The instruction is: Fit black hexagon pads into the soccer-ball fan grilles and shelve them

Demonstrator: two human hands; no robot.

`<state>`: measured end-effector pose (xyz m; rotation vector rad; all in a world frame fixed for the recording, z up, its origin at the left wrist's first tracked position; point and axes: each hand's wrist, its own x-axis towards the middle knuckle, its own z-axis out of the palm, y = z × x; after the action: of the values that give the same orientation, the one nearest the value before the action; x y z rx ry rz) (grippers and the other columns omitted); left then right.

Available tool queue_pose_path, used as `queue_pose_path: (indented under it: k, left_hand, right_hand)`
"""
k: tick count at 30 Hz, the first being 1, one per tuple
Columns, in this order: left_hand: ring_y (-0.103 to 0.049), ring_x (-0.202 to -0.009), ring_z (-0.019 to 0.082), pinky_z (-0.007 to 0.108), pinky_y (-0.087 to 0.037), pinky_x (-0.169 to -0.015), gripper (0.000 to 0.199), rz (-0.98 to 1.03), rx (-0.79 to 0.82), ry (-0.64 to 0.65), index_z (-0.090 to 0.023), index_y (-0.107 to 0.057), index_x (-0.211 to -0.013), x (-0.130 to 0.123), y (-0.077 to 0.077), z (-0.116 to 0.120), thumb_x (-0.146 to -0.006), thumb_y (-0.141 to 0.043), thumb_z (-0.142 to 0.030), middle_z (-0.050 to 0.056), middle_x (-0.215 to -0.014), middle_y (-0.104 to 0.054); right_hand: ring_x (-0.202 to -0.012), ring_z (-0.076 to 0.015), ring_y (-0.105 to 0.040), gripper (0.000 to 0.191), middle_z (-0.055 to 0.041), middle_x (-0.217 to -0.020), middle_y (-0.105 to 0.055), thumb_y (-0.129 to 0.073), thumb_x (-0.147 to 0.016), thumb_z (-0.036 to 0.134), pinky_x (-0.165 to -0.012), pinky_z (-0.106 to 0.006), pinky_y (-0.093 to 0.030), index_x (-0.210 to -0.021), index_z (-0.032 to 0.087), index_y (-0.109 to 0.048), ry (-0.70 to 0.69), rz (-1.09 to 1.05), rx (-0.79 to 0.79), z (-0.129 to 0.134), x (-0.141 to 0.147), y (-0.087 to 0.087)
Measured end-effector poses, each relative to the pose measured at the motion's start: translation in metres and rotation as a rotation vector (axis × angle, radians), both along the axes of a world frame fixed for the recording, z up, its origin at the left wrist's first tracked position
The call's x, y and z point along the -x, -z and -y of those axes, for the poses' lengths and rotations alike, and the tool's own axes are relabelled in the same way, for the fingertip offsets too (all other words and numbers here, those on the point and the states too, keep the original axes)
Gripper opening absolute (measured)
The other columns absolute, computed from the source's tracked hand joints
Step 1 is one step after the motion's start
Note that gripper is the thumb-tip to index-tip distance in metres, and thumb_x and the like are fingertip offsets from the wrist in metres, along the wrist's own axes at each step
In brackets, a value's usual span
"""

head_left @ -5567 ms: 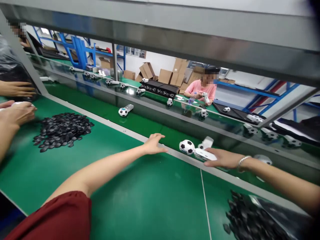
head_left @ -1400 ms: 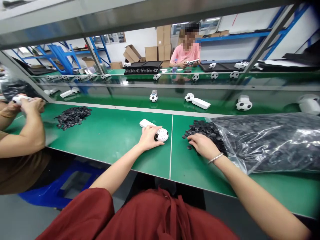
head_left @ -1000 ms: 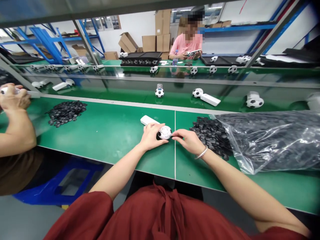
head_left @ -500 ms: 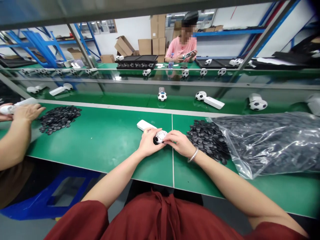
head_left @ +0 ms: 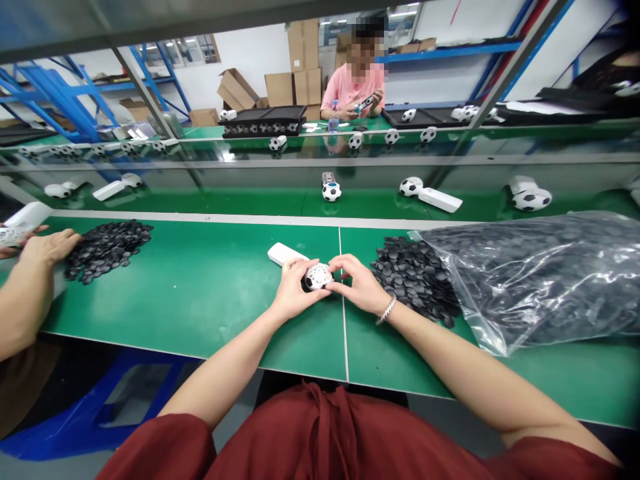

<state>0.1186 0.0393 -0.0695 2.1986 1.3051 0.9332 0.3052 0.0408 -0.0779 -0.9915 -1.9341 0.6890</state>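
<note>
Both hands, left [head_left: 295, 288] and right [head_left: 356, 285], grasp the football-patterned gadget [head_left: 319, 275]; right, the clear bag [head_left: 545, 280] contains black pieces.

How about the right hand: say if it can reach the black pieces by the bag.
Likely yes: the black pieces lie close beside the right hand, nothing visible between; the plastic bag is beyond them.

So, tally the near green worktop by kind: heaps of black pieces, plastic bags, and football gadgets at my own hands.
Heaps of black pieces: 2 (left heap, right heap)
Plastic bag: 1
Football gadget, in your left hand, right hand beside it: 1
Total: 4
</note>
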Motion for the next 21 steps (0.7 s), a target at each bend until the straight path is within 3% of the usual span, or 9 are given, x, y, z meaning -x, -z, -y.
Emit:
queue_pose_path:
  k: [2,6,21]
  left_hand:
    - [-0.039,-0.112,0.025,0.041,-0.036,-0.099,0.061,-0.007,0.012,-0.001,-0.018,-0.053,-0.116,0.0003,-0.0005,-0.0003,-0.062,-0.077,-0.036,0.008,-0.110,-0.056]
    - [-0.038,-0.114,0.026,0.043,-0.035,-0.100,0.061,-0.019,0.034,0.002,-0.019,-0.053,-0.117,0.0022,-0.0015,-0.0012,-0.063,-0.076,-0.036,0.008,-0.113,-0.056]
    - [-0.043,-0.111,0.028,0.048,-0.035,-0.098,0.047,-0.024,-0.035,0.024,-0.020,-0.053,-0.115,0.0019,-0.0022,-0.0045,-0.071,-0.063,-0.034,0.009,-0.110,-0.057]
  right_hand:
    - [-0.105,-0.0203,-0.052,0.031,-0.0100,-0.113,-0.053,-0.064,-0.073,0.025,-0.073,-0.033,-0.052,-0.102,0.018,-0.053,-0.013,-0.036,0.093,-0.0007,0.0008,0.0028]
    - [-0.103,-0.0200,-0.055,0.038,-0.0099,-0.113,-0.054,-0.061,-0.075,0.027,-0.075,-0.034,-0.053,-0.110,0.018,-0.049,-0.062,-0.089,0.213,-0.0018,0.0022,0.0056]
    - [-0.100,-0.0202,-0.053,0.037,-0.0079,-0.106,-0.053,-0.065,-0.069,0.022,-0.061,-0.026,-0.051,-0.103,0.019,-0.052,-0.012,-0.130,0.252,-0.0032,0.0077,0.0009]
